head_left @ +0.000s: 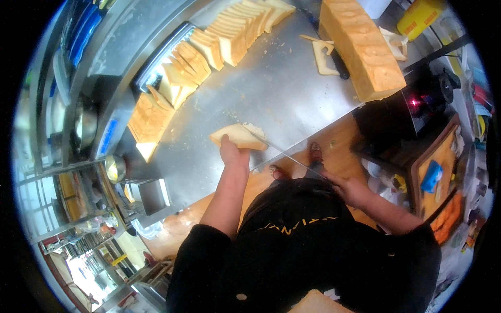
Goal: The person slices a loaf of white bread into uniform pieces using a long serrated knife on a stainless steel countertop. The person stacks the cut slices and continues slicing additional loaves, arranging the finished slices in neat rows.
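Left grip (233,154) on slice (238,136), right grip (348,189) on knife (287,154), sliced bread (229,46), long loaf (360,49) beyond

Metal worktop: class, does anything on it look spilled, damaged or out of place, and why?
Yes. Beside the long loaf, a pale bread piece has a gap through it, unlike the solid-looking row of slices on the left. Loose crumbs also lie scattered on the metal worktop, perhaps from cutting.

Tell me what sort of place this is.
Likely a bakery or other food-preparation kitchen: a metal worktop carries a row of bread slices and a large loaf, and the right hand holds a long knife.
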{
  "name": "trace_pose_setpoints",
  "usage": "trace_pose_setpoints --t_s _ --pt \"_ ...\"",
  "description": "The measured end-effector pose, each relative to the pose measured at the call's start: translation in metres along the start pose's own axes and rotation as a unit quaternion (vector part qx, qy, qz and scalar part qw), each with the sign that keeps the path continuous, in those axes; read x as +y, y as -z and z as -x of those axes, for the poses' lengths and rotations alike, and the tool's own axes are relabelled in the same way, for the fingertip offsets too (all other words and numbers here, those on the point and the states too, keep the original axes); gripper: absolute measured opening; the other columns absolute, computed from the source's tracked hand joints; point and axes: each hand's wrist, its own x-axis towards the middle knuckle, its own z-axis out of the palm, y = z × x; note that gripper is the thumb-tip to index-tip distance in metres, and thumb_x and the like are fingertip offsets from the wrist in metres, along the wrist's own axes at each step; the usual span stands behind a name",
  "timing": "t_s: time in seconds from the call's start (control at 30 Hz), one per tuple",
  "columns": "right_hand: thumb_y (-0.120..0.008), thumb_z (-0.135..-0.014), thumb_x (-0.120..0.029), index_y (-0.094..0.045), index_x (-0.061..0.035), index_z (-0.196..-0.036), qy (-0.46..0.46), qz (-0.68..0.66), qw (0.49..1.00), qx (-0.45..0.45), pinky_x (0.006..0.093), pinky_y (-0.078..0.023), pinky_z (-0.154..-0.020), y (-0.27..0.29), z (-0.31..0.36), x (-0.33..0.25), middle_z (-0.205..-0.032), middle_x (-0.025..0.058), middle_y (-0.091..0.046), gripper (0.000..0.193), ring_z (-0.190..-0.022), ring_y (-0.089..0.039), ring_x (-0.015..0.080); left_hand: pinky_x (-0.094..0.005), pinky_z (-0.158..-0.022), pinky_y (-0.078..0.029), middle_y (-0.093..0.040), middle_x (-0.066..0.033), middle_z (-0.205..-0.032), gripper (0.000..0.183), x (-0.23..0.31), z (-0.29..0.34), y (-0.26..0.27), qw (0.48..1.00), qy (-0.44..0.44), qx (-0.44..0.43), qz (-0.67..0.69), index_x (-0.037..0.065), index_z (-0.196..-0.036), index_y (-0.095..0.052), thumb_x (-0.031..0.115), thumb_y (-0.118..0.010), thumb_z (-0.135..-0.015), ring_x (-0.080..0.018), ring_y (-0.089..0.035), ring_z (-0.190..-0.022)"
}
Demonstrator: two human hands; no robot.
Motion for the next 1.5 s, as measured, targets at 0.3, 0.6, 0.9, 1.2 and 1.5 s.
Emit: trace_pose_setpoints --t_s 0.3,0.6,0.9,1.2,1.5 --pt "-0.052 -0.09 -0.012 -0.038 -0.0219 -0.137 -0.036 -0.03 0.999 -0.006 0.0458 -0.051 -0.068 0.0 0.018 0.014 -0.082 0.0253 -0.062 0.05 -0.075 -0.064 0.0394 -0.0556 -0.103 -0.034 -0.039 -0.0176 -0.136 0.046 0.011 0.011 -0.001 1.0 0.018 0.007 -0.003 0.005 -0.137 -0.028 0.028 -0.031 -0.098 -0.0359 -0.038 -0.127" --pt "-0.05 -0.093 -0.013 -0.037 -0.0199 -0.139 0.029 -0.12 0.991 0.05 0.0382 -0.048 -0.083 -0.013 -0.003 0.018 -0.113 0.0237 -0.059 0.049 -0.099 -0.061 0.0372 -0.0509 -0.102 -0.038 -0.047 -0.0163 -0.13 0.044 0.02 0.011 0.031 0.997 0.077 -0.006 -0.011 0.002 -0.133 -0.035 0.018 -0.047 -0.094 -0.0344 -0.045 -0.122" --pt "-0.054 -0.088 -0.01 -0.039 -0.0193 -0.137 0.063 0.052 0.993 0.081 0.0429 -0.05 -0.078 0.005 -0.023 0.003 -0.107 0.0242 -0.06 0.052 -0.091 -0.061 0.0399 -0.0409 -0.096 -0.039 -0.048 -0.0182 -0.124 0.053 0.027 0.016 0.064 0.67 -0.453 0.061 -0.585 0.0 -0.125 -0.047 0.011 -0.067 -0.077 -0.0329 -0.046 -0.114" --pt "-0.057 -0.086 -0.013 -0.039 -0.0229 -0.137 0.067 0.052 0.992 0.091 0.046 -0.049 -0.066 0.0 -0.052 -0.007 -0.087 0.0227 -0.062 0.055 -0.078 -0.061 0.0395 -0.0425 -0.092 -0.04 -0.054 -0.0146 -0.112 0.042 0.011 0.013 0.005 0.48 -0.526 -0.177 -0.679 0.001 -0.103 -0.061 0.011 -0.075 -0.064 -0.0343 -0.05 -0.105" --pt "-0.054 -0.087 -0.014 -0.038 -0.0243 -0.137 0.139 0.058 0.981 0.126 0.0482 -0.049 -0.067 -0.006 -0.079 -0.027 -0.084 0.024 -0.062 0.054 -0.074 -0.06 0.0423 -0.0422 -0.088 -0.04 -0.054 -0.0127 -0.107 0.038 0.003 0.002 0.012 0.475 -0.522 -0.192 -0.682 0.002 -0.099 -0.059 0.012 -0.072 -0.064 -0.0328 -0.05 -0.099"
